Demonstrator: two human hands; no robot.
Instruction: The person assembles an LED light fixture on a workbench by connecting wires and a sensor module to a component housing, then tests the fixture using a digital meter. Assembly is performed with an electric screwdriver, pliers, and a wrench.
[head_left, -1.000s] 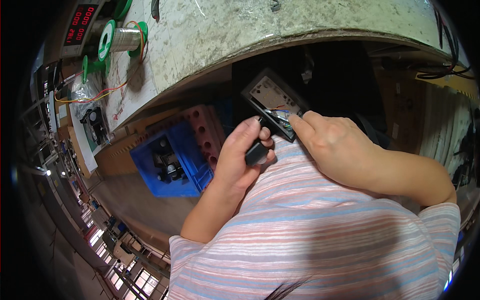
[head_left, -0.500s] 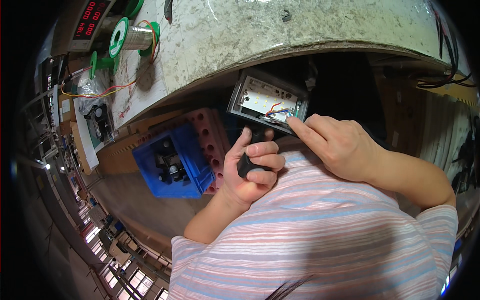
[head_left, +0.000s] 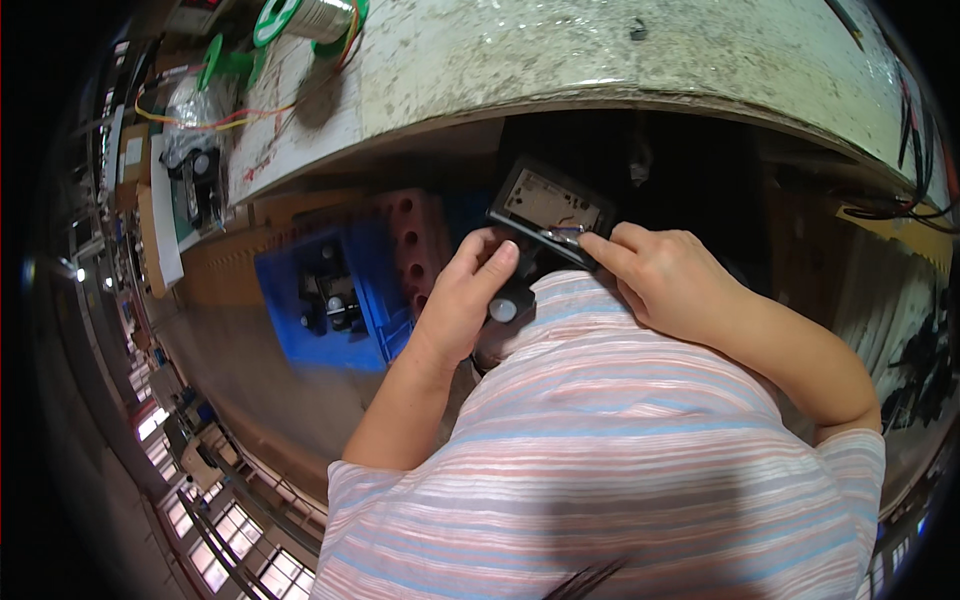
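An open black lamp housing (head_left: 497, 216) is tilted over my lap, just below the bench edge. Inside it lies an LED circuit board (head_left: 550, 198), with several thin coloured wires (head_left: 566, 234) bunched along the near right edge. My left hand (head_left: 462, 290) is closed round the housing's near left side, beside a dark round-ended part (head_left: 506, 308) that hangs below it. My right hand (head_left: 672, 272) has its index fingertip on the wires at the housing's near rim. Its other fingers are curled at the housing's right side, and its thumb is hidden.
The worn workbench (head_left: 480, 60) crosses ahead, carrying a green-flanged solder wire spool (head_left: 318, 20) at its left. Left of my lap, a blue bin (head_left: 300, 330) holds several black lamp parts; behind it stands a pink foam block with holes (head_left: 408, 240). Black cables (head_left: 915, 200) hang at the right.
The housing has shifted slightly right and tilted, its board now darker. My left hand's grip has turned, from fingers wrapped round the lower part to thumb on top. The right fingertip stays at the wires.
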